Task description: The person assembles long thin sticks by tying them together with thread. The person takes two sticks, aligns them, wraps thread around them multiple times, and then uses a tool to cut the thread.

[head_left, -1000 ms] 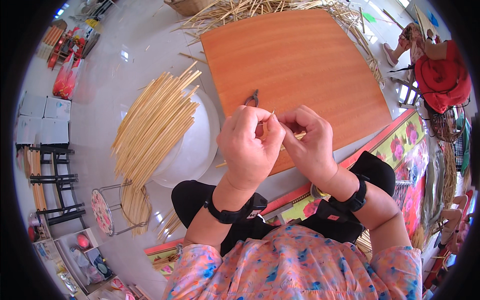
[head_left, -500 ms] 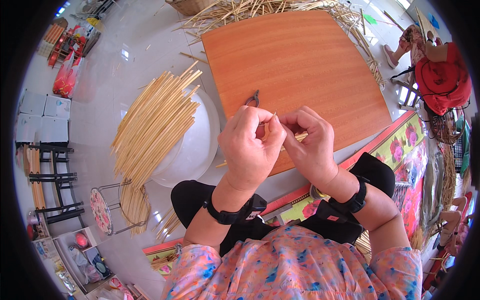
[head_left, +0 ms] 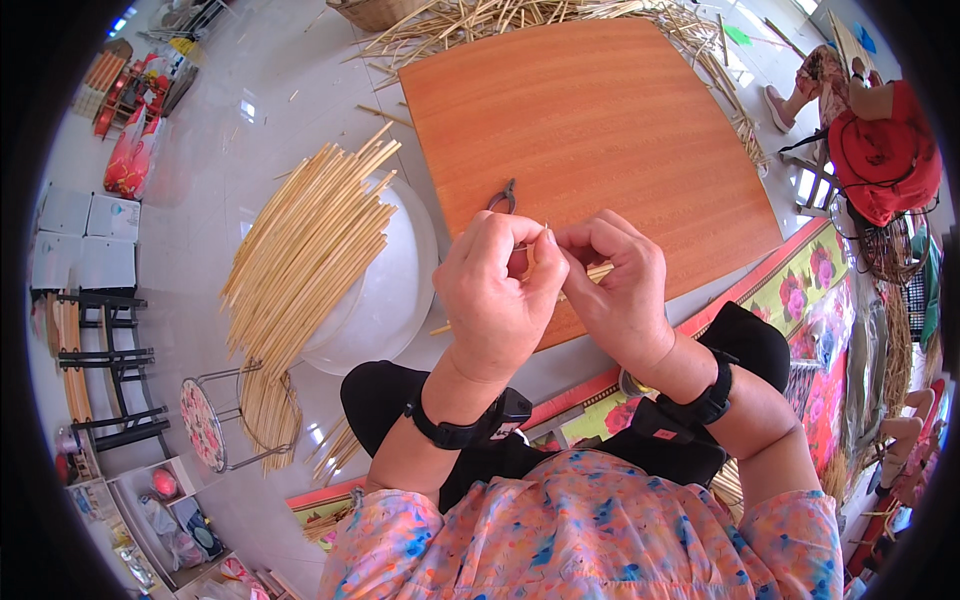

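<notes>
My left hand and my right hand meet over the near edge of an orange-brown wooden board. Both are closed in a pinch, fingertips almost touching. A thin pale tip shows between them, too small to name. Just beyond my left hand, dark-handled pliers lie on the board, partly hidden by the fingers. Some straw-coloured sticks show behind my right hand's fingers, resting low on the board.
Left of the board, a large bundle of straw-coloured stalks leans across a white round stool. Loose stalks litter the floor beyond the board. A tipped floral-topped stool lies at left. Another person in red sits at far right.
Almost nothing differs. Both hands keep their pinch at the same spot, with only a very slight shift of the fingers and the view.
</notes>
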### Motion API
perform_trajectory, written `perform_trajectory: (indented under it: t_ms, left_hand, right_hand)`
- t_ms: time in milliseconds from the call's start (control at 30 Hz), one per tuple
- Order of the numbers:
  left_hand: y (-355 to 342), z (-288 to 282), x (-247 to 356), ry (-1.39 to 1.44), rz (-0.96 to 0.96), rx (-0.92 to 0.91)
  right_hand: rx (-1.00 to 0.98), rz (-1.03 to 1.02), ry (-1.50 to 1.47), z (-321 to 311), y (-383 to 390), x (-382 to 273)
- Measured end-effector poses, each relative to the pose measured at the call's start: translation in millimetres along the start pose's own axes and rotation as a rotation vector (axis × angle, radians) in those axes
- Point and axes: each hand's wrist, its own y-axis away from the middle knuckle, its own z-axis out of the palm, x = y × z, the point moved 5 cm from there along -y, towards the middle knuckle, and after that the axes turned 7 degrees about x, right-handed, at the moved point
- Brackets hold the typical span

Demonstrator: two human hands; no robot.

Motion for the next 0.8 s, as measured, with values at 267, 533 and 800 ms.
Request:
perform_trajectory:
  t_ms: [267,533,800]
  left_hand:
    - [0.7,-0.8,4.0,-0.031,0.034,0.023]
    - [0.0,-0.8,3.3,-0.021,0.03,0.012]
    - [-0.7,-0.4,2.2,0.029,-0.004,-0.007]
  right_hand:
    - [-0.002,-0.006,-0.013,-1.7,-0.1,-1.7]
    - [-0.003,-0.01,-0.019,-2.1,-0.3,-1.6]
    - [-0.007,-0.028,-0.014,-2.0,-0.3,-3.0]
